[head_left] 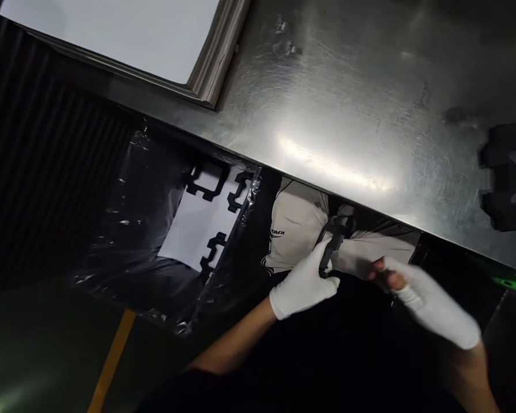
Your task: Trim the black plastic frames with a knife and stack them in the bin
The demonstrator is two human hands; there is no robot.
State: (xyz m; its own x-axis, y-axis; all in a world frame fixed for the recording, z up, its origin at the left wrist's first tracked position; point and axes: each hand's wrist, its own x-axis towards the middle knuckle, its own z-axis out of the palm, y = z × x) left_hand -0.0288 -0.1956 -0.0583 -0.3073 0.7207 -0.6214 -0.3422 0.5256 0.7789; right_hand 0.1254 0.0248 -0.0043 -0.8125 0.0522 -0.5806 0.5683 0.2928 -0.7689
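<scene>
My left hand, in a white glove, is closed around a black notched frame-shaped part. The part is tilted nearly edge-on, above my lap and just below the table edge. To its right, my right hand wears a white glove with bare fingertips. Those fingers are curled and blurred by motion, apart from the black part; whether anything is between them does not show. Several similar black parts lie on a white sheet in a box lined with black plastic, left of my legs.
The metal table spans the top, bearing a stack of white sheets and, at far right, a black notched part. A bright green object sits below its right edge. A yellow line marks the floor.
</scene>
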